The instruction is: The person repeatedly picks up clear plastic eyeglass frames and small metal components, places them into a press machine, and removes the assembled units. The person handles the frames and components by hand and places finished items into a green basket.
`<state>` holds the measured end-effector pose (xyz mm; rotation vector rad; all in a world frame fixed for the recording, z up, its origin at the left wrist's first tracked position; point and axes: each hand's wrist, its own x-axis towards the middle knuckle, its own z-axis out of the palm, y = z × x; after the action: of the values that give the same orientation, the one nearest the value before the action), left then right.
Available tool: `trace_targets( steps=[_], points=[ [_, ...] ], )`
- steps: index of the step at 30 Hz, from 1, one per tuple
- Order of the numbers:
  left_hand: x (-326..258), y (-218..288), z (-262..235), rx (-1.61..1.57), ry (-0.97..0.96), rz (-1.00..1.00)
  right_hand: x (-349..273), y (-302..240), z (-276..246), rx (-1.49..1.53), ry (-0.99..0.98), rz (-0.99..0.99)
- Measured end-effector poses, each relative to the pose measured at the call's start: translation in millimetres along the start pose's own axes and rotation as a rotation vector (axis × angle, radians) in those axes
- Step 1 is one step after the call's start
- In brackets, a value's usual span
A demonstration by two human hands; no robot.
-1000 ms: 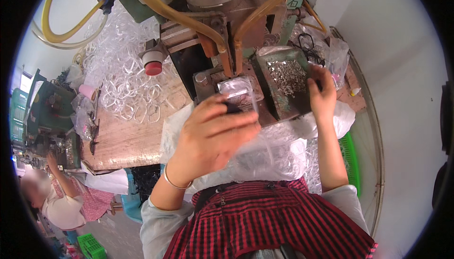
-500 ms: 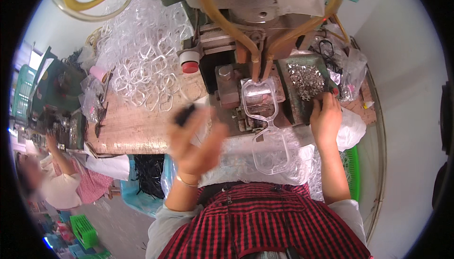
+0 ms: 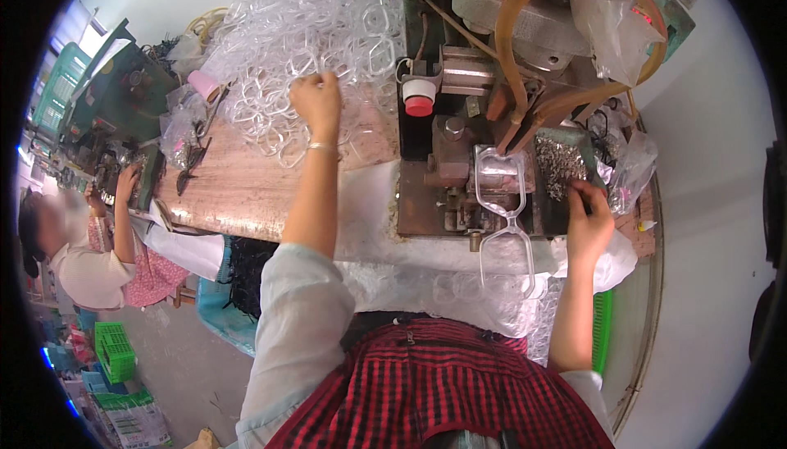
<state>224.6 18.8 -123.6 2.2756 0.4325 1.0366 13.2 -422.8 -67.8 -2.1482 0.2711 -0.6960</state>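
Observation:
At the edge of a big pile of clear plastic glasses frames point(image 3: 270, 55), my left hand point(image 3: 316, 106) is closed, its fingers curled in among the frames. What it holds is hidden. My right hand point(image 3: 590, 215) pinches its fingertips together over the near end of a tray of small silvery metal parts point(image 3: 559, 168). Anything between those fingertips is too small to make out. Between my hands, one clear glasses frame point(image 3: 512, 219) sits in the bench machine point(image 3: 452, 154). One rim lies at the machine's fixture and the other hangs toward me over the bench edge.
Brown hoses point(image 3: 510, 55) loop down in front of the machine, beside a red push button point(image 3: 418, 105). A pink cup point(image 3: 203, 85) and plastic bags stand left of the pile. Farther left a co-worker point(image 3: 94, 256) sits at another green machine. A blue bag point(image 3: 215, 318) holds black pieces below.
My left hand has moved from in front of the machine, where a blurred dark thing was at its fingers, up-left to the pile. My right hand stays at the tray. The view has shifted.

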Motion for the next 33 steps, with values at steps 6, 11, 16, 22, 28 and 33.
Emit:
trace_targets(
  steps=[6,11,16,22,28,33],
  points=[
    [-31,73,-90,-0.675,-0.099,-0.045,-12,-61,-21,0.436,-0.186,0.008],
    [-89,97,-108,-0.918,-0.17,-0.224,13,-107,40,0.651,-0.2,-0.093],
    [-129,164,-162,-1.132,-0.136,0.197,4,-102,47,0.842,-0.178,0.056],
    [-149,197,-214,-1.257,-1.177,0.734,10,-123,45,1.011,-0.293,0.084],
    [-135,197,-234,-1.274,-0.599,0.524,15,-119,40,1.009,-0.359,0.181],
    [-75,228,-203,-0.87,-0.289,0.507,13,-127,40,1.078,-0.386,0.171]
  ],
)
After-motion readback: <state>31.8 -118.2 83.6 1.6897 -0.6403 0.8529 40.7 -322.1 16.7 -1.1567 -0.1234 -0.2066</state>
